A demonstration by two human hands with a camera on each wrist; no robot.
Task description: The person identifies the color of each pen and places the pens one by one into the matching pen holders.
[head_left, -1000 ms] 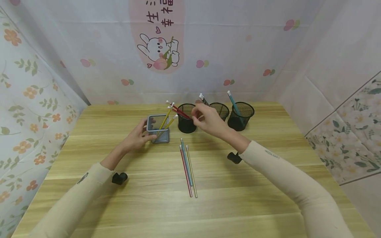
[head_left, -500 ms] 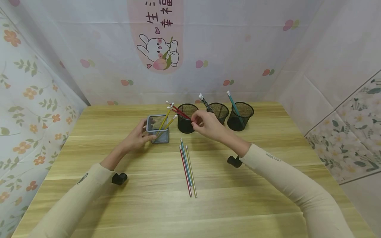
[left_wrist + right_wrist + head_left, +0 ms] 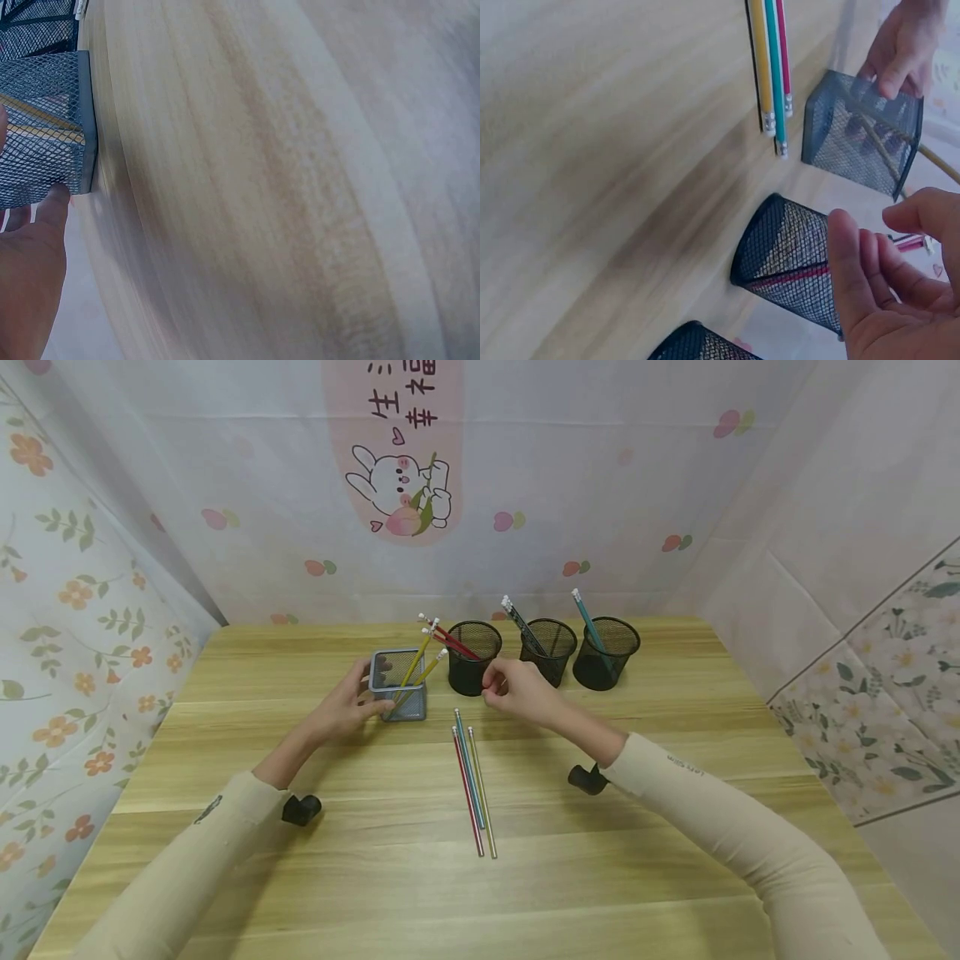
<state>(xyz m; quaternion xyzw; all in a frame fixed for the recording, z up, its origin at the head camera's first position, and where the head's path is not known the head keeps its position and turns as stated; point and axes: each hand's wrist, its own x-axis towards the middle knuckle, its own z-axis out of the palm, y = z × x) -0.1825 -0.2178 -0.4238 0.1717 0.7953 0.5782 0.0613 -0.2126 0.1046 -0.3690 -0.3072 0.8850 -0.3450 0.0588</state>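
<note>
My left hand (image 3: 343, 708) grips a grey square mesh pencil holder (image 3: 409, 713) between thumb and fingers. Yellow pencils (image 3: 429, 668) lean inside it. My right hand (image 3: 521, 693) hovers by the front of the left black mesh cup (image 3: 468, 680), fingers loosely curled with nothing in them. A gap shows between its thumb (image 3: 922, 212) and forefinger in the right wrist view. Red pencils (image 3: 454, 642) tilt left in that cup. Nearer on the table lie a red pencil (image 3: 468, 795), a teal pencil (image 3: 468, 767) and a yellow pencil (image 3: 483, 793), side by side.
To the right of the left cup stand a black mesh cup (image 3: 553, 668) with dark patterned pencils (image 3: 524, 627) and another black cup (image 3: 600, 675) with a teal pencil (image 3: 588, 622). Patterned cloth (image 3: 600, 485) hangs behind the wooden table (image 3: 360, 877).
My right hand has drawn down and slightly toward me, away from the cups' rims, uncovering more of the left and middle cups. The left hand and grey holder stay put.
</note>
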